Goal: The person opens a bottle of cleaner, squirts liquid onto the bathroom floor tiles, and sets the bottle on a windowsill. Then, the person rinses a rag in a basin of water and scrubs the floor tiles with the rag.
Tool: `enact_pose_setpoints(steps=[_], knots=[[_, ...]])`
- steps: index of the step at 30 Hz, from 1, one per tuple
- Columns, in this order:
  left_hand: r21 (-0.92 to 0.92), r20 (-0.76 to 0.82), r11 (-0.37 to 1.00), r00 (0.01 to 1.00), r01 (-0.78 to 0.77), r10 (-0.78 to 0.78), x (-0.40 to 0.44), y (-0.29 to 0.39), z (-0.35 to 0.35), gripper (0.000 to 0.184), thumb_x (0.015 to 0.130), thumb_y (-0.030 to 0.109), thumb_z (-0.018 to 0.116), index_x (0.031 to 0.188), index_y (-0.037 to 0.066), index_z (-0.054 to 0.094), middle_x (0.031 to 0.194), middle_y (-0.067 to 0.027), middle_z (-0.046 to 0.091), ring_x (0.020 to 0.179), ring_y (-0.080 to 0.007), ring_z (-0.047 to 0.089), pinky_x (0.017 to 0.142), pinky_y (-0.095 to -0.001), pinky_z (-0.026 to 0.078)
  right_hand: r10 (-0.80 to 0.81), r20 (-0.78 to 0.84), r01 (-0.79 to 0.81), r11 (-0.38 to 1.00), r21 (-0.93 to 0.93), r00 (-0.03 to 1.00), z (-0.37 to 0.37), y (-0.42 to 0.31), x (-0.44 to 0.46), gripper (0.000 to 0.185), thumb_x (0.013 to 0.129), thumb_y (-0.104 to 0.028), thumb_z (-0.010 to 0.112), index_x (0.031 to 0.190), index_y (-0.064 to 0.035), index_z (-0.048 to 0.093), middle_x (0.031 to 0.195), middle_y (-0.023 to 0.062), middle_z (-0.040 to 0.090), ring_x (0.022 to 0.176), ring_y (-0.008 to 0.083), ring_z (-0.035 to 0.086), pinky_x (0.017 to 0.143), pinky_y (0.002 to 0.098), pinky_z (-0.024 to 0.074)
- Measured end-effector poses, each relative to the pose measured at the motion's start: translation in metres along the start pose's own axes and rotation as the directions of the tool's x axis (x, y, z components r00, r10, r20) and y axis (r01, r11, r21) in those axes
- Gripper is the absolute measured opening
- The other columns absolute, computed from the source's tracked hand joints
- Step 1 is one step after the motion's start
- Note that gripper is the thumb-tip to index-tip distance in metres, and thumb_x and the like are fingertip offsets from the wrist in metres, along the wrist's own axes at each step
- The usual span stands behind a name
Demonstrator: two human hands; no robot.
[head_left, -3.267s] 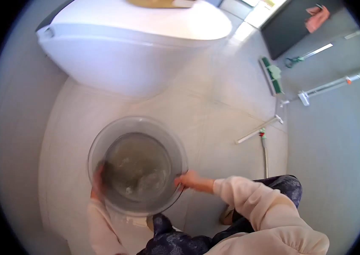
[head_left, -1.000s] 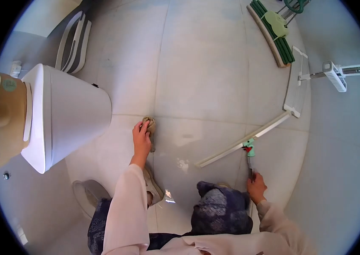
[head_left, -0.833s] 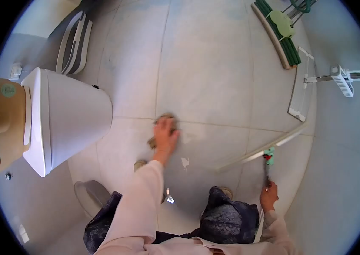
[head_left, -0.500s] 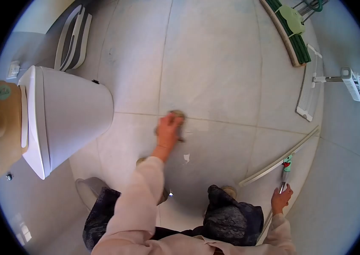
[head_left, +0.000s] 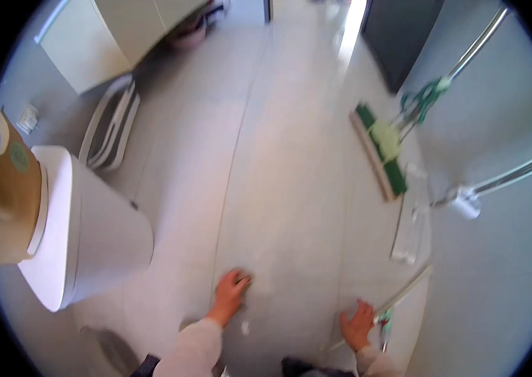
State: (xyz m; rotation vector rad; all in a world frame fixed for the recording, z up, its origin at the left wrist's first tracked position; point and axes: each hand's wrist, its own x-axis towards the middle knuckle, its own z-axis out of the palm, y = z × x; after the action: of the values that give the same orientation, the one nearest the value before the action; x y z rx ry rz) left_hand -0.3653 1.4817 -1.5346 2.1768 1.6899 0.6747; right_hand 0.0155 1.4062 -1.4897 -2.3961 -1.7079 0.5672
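Observation:
My left hand is low over the pale tiled floor, its fingers closed around a small brownish wad that may be a cloth or sponge; blur and the fingers hide most of it. My right hand has its fingers apart, just left of the floor squeegee's green joint. The long pale blade of that squeegee lies slanted on the floor, partly behind my hand. Between my hands a small white spot or scrap shows on the tiles.
At left stands a white bin-like cabinet with a brown box on top. A folded grey-white basin leans on the wall behind it. Along the right wall rest a green sponge mop and a flat white mop. A dark door stands farther back.
The view has tilted up, showing more of the room ahead. My right hand has come off the squeegee handle and moved left. My left hand still has the brownish wad.

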Motion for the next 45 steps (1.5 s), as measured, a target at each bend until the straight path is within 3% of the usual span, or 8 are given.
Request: enact_pose_setpoints(steps=[9,14,16,25,32,40,42,45], knots=[[-0.299,-0.100,0.801,0.818,0.519,-0.567,0.013,-0.030,-0.004,0.027,0.088,0.025,0.052,0.083,-0.002,0.054,0.090,-0.0174,0.054,0.084,-0.0340,0.049,0.077,-0.0414,0.040,0.212,0.265,-0.169,0.970,-0.175,0.941,-0.035,-0.011,0.067,0.099,0.064,-0.050,0.075,0.130,0.0079,0.031,0.126,0.0227,0.038,0.118,0.0406,0.035,0.097,0.0558,0.0289],[-0.006,-0.066,0.996,0.994,-0.089,0.088,-0.007,0.058,0.046,0.033,0.085,0.034,0.057,0.093,0.002,0.059,0.090,-0.0214,0.053,0.085,-0.0348,0.052,0.072,-0.0439,0.044,0.225,0.273,-0.159,0.957,-0.243,0.935,-0.023,0.019,0.057,0.084,0.071,-0.050,0.069,0.133,-0.0005,0.041,0.137,0.0201,0.040,0.123,0.0389,0.040,0.099,0.0495,0.0361],[-0.034,0.222,0.984,0.961,0.178,-0.166,0.001,0.047,0.027,0.092,0.031,0.023,0.086,0.117,0.013,0.055,0.124,-0.0110,0.049,0.114,-0.0320,0.046,0.092,-0.0438,0.042,0.284,0.421,-0.202,0.952,-0.230,0.861,-0.024,0.009,0.072,0.118,0.067,-0.060,0.071,0.142,0.0071,0.010,0.145,0.0298,0.023,0.129,0.0444,0.032,0.107,0.0492,0.0283],[-0.451,-0.082,0.491,0.513,0.745,-0.854,0.001,0.003,-0.048,0.039,0.088,0.029,0.058,0.110,-0.003,0.052,0.105,-0.0212,0.052,0.100,-0.0330,0.049,0.088,-0.0401,0.039,0.269,0.353,-0.209,0.957,-0.200,0.896,-0.011,0.049,0.054,0.113,0.064,-0.046,0.078,0.138,0.0137,0.018,0.140,0.0263,0.030,0.131,0.0383,0.029,0.103,0.0580,0.0226],[0.067,-0.012,0.986,0.988,0.154,-0.153,-0.041,0.024,-0.002,0.026,0.085,0.012,0.058,0.111,0.016,0.061,0.104,-0.0155,0.053,0.100,-0.0325,0.050,0.085,-0.0418,0.044,0.331,0.419,-0.204,0.925,-0.320,0.846,-0.049,0.029,0.047,0.109,0.064,-0.045,0.079,0.137,0.0134,0.021,0.135,0.0235,0.036,0.123,0.0377,0.040,0.100,0.0564,0.0275],[0.278,-0.407,0.628,0.681,0.727,-0.609,-0.034,-0.106,-0.086,0.034,0.082,-0.002,0.051,0.115,0.005,0.057,0.110,-0.0221,0.047,0.100,-0.0381,0.046,0.087,-0.0407,0.042,0.287,0.390,-0.147,0.925,-0.349,0.875,-0.042,0.046,0.046,0.107,0.063,-0.046,0.080,0.135,0.0116,0.025,0.133,0.0230,0.039,0.122,0.0372,0.041,0.097,0.0597,0.0290],[-0.520,-0.257,0.408,0.318,0.751,-0.913,-0.014,-0.067,-0.063,0.039,0.082,-0.001,0.052,0.120,0.007,0.056,0.109,-0.0216,0.048,0.098,-0.0398,0.047,0.089,-0.0396,0.041,0.294,0.417,-0.139,0.922,-0.362,0.860,-0.045,0.045,0.048,0.108,0.065,-0.047,0.078,0.136,0.0123,0.022,0.136,0.0231,0.036,0.124,0.0371,0.040,0.098,0.0604,0.0265],[-0.125,-0.164,0.842,0.826,0.525,-0.539,-0.035,0.000,-0.012,0.044,0.076,0.002,0.057,0.119,0.007,0.055,0.111,-0.0213,0.047,0.099,-0.0384,0.046,0.090,-0.0417,0.040,0.259,0.391,-0.116,0.928,-0.354,0.883,-0.046,0.035,0.054,0.107,0.065,-0.046,0.078,0.136,0.0123,0.024,0.135,0.0221,0.037,0.124,0.0364,0.040,0.098,0.0606,0.0263]])
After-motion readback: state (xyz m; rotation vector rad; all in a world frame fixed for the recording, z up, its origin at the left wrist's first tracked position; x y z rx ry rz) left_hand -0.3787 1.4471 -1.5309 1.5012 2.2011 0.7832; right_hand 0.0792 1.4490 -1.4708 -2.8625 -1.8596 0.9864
